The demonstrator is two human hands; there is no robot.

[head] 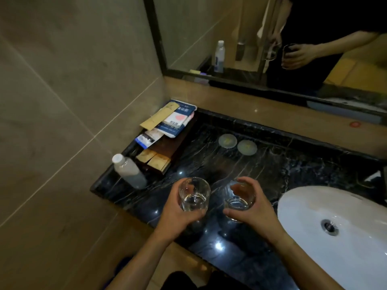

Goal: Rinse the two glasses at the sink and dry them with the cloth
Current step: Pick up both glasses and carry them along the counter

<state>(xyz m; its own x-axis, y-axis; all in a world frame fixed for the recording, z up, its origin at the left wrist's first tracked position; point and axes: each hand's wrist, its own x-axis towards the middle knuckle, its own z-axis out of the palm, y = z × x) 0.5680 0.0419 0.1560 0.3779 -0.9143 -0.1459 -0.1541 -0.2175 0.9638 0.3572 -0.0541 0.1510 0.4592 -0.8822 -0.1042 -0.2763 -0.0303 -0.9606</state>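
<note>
Two hands each grip a clear glass above the dark surface (209, 143): left hand (178, 214) holding the left glass (194, 194), right hand (249, 210) the right glass (239, 198), likely bound for the sink (303, 206).

Person: two forearms showing bare, no sleeves reaching the wrists; left hand (178, 214) and right hand (253, 212) wearing no rings or gloves. Mirror (272, 38) reflecting a black top.

The 2 glasses (194, 194) (240, 200) are showing clear, smooth glass; the counter (282, 164) is presenting glossy black veined stone, the sink (314, 206) gleaming white ceramic, its drain (329, 227) shining metal, the bottle (129, 171) reading as translucent plastic
</note>
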